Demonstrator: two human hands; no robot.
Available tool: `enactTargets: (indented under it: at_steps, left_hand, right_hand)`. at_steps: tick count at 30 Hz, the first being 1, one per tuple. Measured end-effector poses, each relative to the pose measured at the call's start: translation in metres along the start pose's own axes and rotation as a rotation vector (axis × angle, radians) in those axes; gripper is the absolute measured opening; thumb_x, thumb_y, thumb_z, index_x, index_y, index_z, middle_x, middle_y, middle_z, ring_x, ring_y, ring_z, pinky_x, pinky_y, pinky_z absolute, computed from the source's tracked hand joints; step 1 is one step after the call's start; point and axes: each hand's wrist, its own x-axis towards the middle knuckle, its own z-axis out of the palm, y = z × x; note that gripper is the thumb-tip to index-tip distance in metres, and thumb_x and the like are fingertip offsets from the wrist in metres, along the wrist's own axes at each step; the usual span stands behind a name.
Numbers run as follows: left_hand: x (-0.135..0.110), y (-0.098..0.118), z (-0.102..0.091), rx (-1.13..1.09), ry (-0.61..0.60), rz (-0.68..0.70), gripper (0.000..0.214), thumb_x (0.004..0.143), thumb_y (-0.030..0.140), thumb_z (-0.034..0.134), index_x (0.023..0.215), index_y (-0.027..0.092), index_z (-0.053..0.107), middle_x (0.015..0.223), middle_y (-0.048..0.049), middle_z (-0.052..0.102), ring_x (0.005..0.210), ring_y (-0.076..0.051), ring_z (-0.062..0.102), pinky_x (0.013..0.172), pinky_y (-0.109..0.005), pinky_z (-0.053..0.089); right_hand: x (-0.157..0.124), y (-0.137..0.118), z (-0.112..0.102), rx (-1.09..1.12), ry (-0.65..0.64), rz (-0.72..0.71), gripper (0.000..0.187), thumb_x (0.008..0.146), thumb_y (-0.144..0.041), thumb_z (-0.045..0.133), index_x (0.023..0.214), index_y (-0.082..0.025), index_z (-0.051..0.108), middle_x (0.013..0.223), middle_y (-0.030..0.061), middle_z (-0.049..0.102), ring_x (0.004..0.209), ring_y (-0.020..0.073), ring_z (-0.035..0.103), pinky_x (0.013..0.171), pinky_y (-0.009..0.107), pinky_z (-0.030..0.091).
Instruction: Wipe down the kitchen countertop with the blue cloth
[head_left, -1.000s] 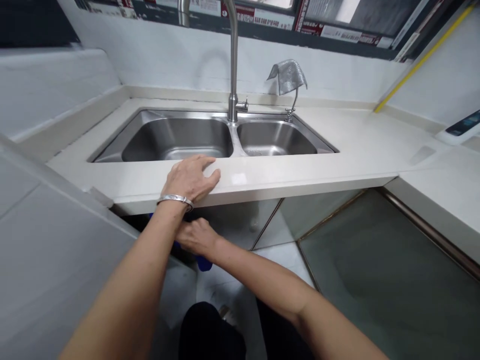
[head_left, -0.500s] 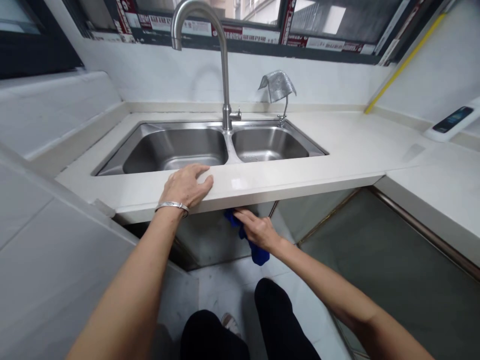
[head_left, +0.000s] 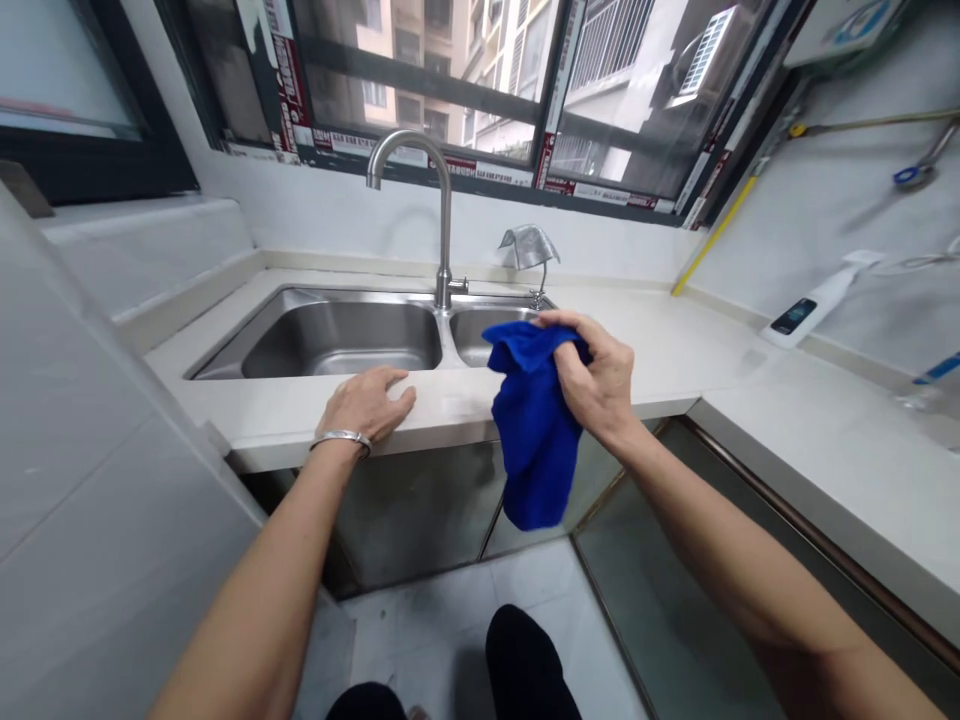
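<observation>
My right hand [head_left: 592, 375] is closed on a blue cloth [head_left: 534, 430], holding it up in front of the counter edge so that it hangs down past the cabinet front. My left hand [head_left: 365, 402], with a silver bangle at the wrist, lies flat and open on the front edge of the pale countertop [head_left: 675, 350], just before the left basin of the steel double sink [head_left: 330, 335]. A tall curved tap [head_left: 442, 200] rises behind the divider between the two basins.
A grey rag [head_left: 528, 245] is draped over a small second tap behind the right basin. A white spray bottle [head_left: 814, 298] lies on the counter at the far right by the wall. Glass-fronted cabinet doors [head_left: 675, 560] run below the counter. A window is behind the sink.
My right hand has come up from under the counter with the blue cloth, now above the counter edge. The view has tilted up to show the window. The left hand stayed put.
</observation>
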Motion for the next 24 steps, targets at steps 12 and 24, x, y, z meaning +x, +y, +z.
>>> enactTargets:
  at_steps: [12,24]
  left_hand:
    - [0.002,-0.002,0.002,0.014,-0.012,0.008,0.063,0.091,0.053,0.040,0.138,0.021,0.064,0.150,-0.0073,0.059,0.137,-0.031,0.055,0.121,-0.046,0.039]
    - [0.010,-0.014,0.005,0.206,-0.164,0.050,0.085,0.092,0.067,0.023,0.157,0.016,0.042,0.167,-0.0133,0.035,0.156,-0.031,0.028,0.129,-0.051,0.021]
  right_hand:
    - [-0.022,0.052,0.071,-0.559,-0.660,0.089,0.062,0.105,-0.051,0.036,0.161,-0.024,0.037,0.170,0.0102,0.031,0.148,0.0383,0.038,0.118,0.059,0.035]
    - [-0.013,0.103,0.044,-0.497,-0.732,0.134,0.062,0.107,-0.053,0.033,0.164,-0.028,0.031,0.170,0.0080,0.031,0.152,0.0308,0.035,0.124,0.051,0.029]
